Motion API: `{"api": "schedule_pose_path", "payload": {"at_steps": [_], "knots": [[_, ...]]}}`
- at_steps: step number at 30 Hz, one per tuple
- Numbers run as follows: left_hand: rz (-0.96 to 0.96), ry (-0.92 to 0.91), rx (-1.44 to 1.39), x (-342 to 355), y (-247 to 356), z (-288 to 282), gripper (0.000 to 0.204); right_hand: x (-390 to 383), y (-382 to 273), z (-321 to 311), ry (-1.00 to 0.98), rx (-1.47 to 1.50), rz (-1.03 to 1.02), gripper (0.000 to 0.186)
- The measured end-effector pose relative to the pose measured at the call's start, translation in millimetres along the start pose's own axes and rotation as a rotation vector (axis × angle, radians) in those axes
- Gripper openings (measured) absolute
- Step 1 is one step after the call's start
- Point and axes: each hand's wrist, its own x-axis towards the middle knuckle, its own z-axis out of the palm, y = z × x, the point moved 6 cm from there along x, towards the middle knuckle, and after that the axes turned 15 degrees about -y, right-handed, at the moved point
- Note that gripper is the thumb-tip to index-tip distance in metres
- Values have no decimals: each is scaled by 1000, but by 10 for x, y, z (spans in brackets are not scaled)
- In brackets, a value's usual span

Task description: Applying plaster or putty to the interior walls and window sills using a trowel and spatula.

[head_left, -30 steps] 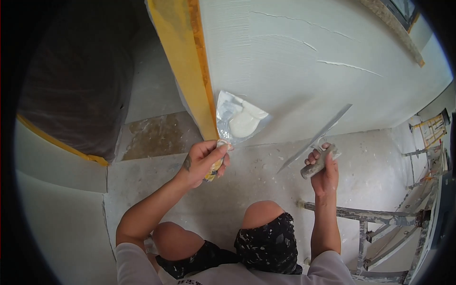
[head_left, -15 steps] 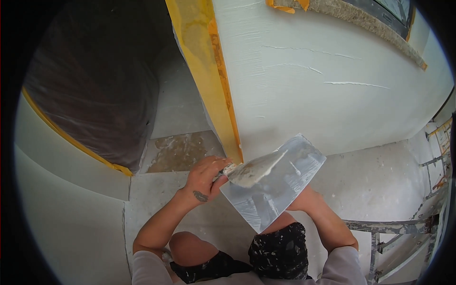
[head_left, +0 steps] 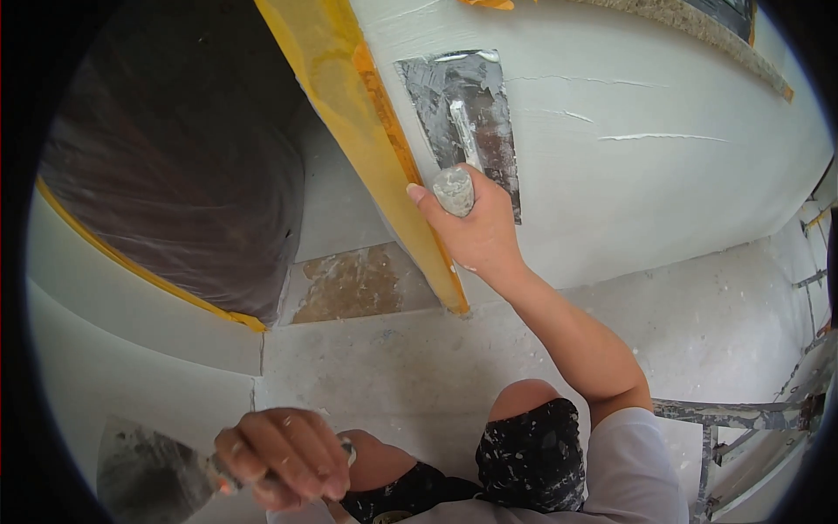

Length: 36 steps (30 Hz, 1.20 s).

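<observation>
My right hand is closed round the plaster-crusted handle of a finishing trowel. The trowel's rectangular metal blade lies against the white wall, just right of the taped corner. White plaster shows along the blade's upper edge. Down at the lower left, my left hand grips a putty knife, its wide blade pointing left, smeared and slightly blurred. Raised plaster streaks run across the wall to the right of the trowel.
Yellow masking film with orange tape covers the wall's corner. Dark plastic sheeting hangs at the left. A stone sill juts out at the upper right. A plaster-spattered metal frame stands at the lower right, on the dusty floor.
The trowel has gone from in front of my knees up against the wall, its handle now facing me. My left hand with the putty knife has dropped away to the lower left.
</observation>
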Motion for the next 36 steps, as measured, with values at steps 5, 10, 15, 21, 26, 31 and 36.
{"api": "schedule_pose_path", "payload": {"at_steps": [5, 10, 15, 21, 26, 31, 36], "knots": [[288, 18, -29, 211, 226, 198, 19, -38, 208, -831, 144, 172, 26, 28], [212, 197, -248, 314, -15, 533, 8, -286, 306, -2046, 252, 368, -97, 19], [-38, -147, -383, 268, 54, 405, 9, -395, 531, -2847, 291, 375, -81, 22], [-70, -244, -506, 271, 135, 450, 9, -778, 547, -2900, 412, 243, -11, 21], [-301, -198, -215, -216, -103, 23, 21, -1441, 349, -2153, 334, -336, 6, 16], [-1003, -182, -186, -785, -1182, -363, 27, -2120, 991, -2610, 564, -211, 174, 9], [-1130, -520, -312, -737, -2055, -268, 18, -1953, 1376, -2246, 428, 785, 27, 16]]}}
